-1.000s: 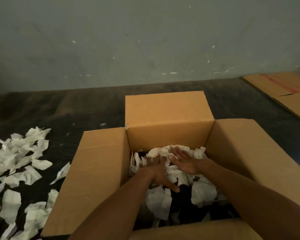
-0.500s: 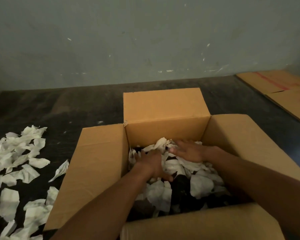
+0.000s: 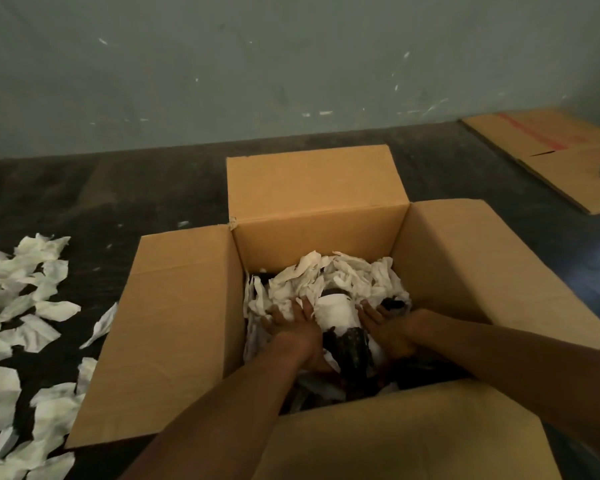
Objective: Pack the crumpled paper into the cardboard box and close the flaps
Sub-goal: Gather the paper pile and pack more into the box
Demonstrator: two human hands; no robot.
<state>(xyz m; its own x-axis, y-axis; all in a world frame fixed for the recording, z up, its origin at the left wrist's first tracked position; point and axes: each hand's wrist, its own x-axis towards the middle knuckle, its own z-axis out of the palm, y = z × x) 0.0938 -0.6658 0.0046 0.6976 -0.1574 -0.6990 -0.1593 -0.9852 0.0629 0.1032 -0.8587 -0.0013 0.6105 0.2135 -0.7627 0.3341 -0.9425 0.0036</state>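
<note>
Both hands' grip open: left hand [image 3: 297, 329], right hand [image 3: 387, 332] pressing crumpled paper [image 3: 329, 282] inside one cardboard box [image 3: 174, 327]

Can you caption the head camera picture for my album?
Two hands press crumpled paper into an open cardboard box.

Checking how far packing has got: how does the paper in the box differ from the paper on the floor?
The paper in the box is bunched into one heap; the paper on the floor lies scattered in separate pieces. Both hands, left and right, are in the box among its paper; the floor paper is untouched. Both are white and crumpled.
</note>
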